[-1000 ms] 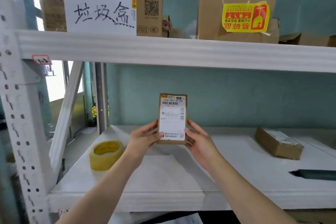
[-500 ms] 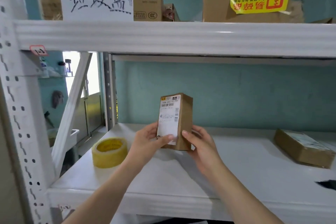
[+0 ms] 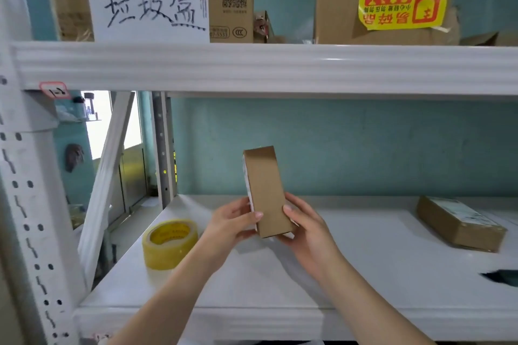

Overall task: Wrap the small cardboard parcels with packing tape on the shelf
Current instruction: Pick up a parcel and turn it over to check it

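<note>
A small brown cardboard parcel point(image 3: 265, 187) stands upright in the air above the white shelf point(image 3: 280, 277), its plain side facing me and its white label edge turned left. My left hand point(image 3: 232, 223) grips its lower left side, thumb on the front. My right hand point(image 3: 304, 225) holds the lower right side and bottom. A yellowish roll of packing tape point(image 3: 169, 244) lies flat on the shelf to the left of my hands. A second labelled parcel point(image 3: 459, 223) lies on the shelf at the right.
A dark flat object point(image 3: 501, 277) lies at the shelf's right edge. The upper shelf beam point(image 3: 266, 67) carries large cardboard boxes point(image 3: 386, 0) and a white handwritten sign point(image 3: 148, 7). A perforated upright post point(image 3: 30, 204) stands at the left.
Both hands have turned the parcel, so its white label now faces left and the plain brown side faces me. The view has shifted left and closer.
</note>
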`<state>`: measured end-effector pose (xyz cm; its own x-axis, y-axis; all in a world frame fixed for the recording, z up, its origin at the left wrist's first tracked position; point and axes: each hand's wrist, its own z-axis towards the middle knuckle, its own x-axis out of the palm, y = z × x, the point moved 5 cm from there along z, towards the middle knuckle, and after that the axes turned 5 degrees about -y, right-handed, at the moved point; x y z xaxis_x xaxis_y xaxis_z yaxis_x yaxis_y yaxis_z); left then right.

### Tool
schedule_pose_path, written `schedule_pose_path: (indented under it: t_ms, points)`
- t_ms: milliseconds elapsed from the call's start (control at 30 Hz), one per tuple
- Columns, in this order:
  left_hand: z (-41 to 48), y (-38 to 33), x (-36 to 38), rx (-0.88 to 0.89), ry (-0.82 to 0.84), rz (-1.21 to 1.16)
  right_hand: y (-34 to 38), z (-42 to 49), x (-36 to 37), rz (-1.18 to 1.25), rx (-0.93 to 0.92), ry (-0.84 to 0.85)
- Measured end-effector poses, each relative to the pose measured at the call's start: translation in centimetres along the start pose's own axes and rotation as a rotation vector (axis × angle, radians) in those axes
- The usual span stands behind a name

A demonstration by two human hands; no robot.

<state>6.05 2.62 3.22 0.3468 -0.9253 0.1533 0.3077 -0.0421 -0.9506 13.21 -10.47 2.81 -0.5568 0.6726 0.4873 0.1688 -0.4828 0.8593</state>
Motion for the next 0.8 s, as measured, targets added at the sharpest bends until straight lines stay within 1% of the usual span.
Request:
schedule_pose_path:
  t_ms: [167, 300, 367, 433, 667, 800]
  points:
    - [0.0, -1.0, -0.2, 0.008, 0.009, -0.09, 0.0, -0.1, -0.1, -0.083, -0.042, -0.089]
    - [0.0, -1.0, -0.5, 0.018, -0.099, -0.085, 0.9, -0.7, -0.6, -0.122, -0.148, -0.169]
    - [-0.2, -1.0, -0.6, 0.009, -0.143, -0.095, 1.2, -0.9, -1.4, -0.124, -0.171, -0.244]
    - [-0.5, -1.0, -0.6, -0.01, -0.17, -0.114, 1.5, -1.2, -1.8, -0.112, -0.178, -0.274]
    - [-0.7, -1.5, -0.1, -0.026, -0.158, -0.006, 2.0, -1.7, -1.1, -0.074, -0.19, -0.202]
    - [-0.9, -1.0, -0.4, -0.035, -0.116, -0.1, 1.5, -1.9, -1.1, -0.036, -0.145, -0.176]
